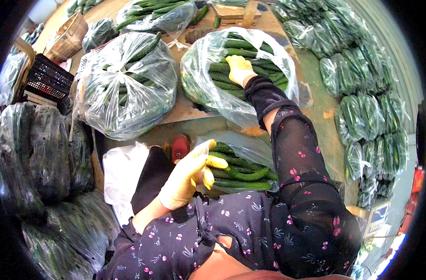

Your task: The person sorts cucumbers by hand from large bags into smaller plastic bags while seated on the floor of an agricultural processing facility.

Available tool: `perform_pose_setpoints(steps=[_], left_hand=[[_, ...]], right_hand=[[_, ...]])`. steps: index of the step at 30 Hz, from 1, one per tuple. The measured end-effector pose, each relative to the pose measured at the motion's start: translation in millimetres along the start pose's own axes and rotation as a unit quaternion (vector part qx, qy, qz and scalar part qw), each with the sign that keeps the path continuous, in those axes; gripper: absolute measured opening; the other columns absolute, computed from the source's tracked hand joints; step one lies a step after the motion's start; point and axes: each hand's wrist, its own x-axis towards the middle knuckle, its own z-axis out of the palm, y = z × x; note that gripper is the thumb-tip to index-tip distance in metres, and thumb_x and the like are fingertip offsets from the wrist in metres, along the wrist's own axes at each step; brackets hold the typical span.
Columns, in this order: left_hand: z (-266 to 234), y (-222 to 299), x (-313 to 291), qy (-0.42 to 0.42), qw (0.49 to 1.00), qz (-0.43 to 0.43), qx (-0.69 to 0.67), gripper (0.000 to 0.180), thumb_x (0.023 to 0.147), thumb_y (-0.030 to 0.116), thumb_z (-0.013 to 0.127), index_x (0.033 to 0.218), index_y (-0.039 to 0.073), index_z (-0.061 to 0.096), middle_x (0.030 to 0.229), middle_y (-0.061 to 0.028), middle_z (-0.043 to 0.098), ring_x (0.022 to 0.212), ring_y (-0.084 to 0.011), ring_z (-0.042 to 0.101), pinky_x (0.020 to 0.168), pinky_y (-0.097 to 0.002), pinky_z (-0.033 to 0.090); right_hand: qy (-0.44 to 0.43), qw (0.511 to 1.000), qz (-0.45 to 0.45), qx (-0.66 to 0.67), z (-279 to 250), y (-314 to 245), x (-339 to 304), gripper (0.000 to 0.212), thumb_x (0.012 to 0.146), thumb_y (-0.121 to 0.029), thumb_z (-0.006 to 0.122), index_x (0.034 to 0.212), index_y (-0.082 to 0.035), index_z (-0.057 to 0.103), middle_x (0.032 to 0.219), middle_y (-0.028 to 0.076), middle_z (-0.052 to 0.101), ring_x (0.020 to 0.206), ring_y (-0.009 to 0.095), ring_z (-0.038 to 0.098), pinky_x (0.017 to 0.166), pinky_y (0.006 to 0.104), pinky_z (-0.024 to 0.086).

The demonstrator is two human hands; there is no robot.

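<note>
My right hand [241, 69], in a yellow glove, reaches far forward into an open clear plastic bag [198, 100] of long green cucumbers [243, 45]. Its fingers are curled down on a cucumber among the rows, and their tips are partly hidden. Close to my body, my left hand [187, 175], gloved in yellow too, is raised with its fingers apart and nothing in them. Just right of it, a second clear bag [243, 140] with cucumbers [248, 175] lies low in front of me.
A full, gathered bag of cucumbers [129, 88] stands left of the open one, with another bag [159, 14] behind. Wrapped cucumber bundles [357, 74] line the right side; dark wrapped bundles [49, 154] are stacked at left. A black crate [47, 79] and a basket [68, 37] stand far left.
</note>
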Motion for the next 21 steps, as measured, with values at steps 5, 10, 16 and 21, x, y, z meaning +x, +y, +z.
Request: perform_pose_setpoints(steps=[5, 10, 16, 21], left_hand=[[-10, 3, 9, 0.006, 1.0, -0.003, -0.017, 0.074, 0.088, 0.047, 0.061, 0.144, 0.005, 0.038, 0.107, -0.0186, 0.064, 0.06, -0.0139, 0.06, 0.054, -0.0224, 0.048], [-10, 4, 11, 0.008, 1.0, -0.005, 0.001, 0.072, 0.087, 0.049, 0.061, 0.142, 0.006, 0.041, 0.106, -0.0176, 0.064, 0.061, -0.0133, 0.058, 0.054, -0.0224, 0.047], [-3, 3, 4, 0.016, 1.0, 0.008, -0.006, 0.061, 0.091, 0.047, 0.057, 0.137, 0.008, 0.048, 0.103, -0.0155, 0.065, 0.065, -0.0134, 0.058, 0.056, -0.0231, 0.047], [-8, -10, 1, -0.004, 0.999, 0.044, -0.011, 0.057, 0.092, 0.043, 0.057, 0.134, 0.006, 0.049, 0.1, -0.0161, 0.066, 0.06, -0.0134, 0.057, 0.054, -0.0244, 0.047]], right_hand=[[-0.008, 0.998, 0.005, -0.06, 23, -8, 30, 0.027, 0.081, -0.013, 0.059, 0.108, -0.011, 0.064, 0.105, 0.014, 0.065, 0.108, 0.031, 0.06, 0.089, 0.046, 0.044], [-0.029, 0.998, -0.035, -0.053, 5, -12, 12, 0.03, 0.074, -0.015, 0.063, 0.103, -0.007, 0.065, 0.103, 0.017, 0.066, 0.101, 0.035, 0.063, 0.095, 0.048, 0.041], [-0.107, 0.993, -0.04, -0.033, -42, -15, -64, 0.03, 0.074, -0.014, 0.06, 0.103, -0.004, 0.064, 0.105, 0.02, 0.066, 0.104, 0.035, 0.063, 0.097, 0.0478, 0.04], [-0.109, 0.946, 0.122, 0.278, -76, 25, -136, 0.05, 0.075, -0.008, 0.063, 0.124, -0.001, 0.055, 0.104, 0.02, 0.068, 0.092, 0.03, 0.069, 0.08, 0.0378, 0.054]])
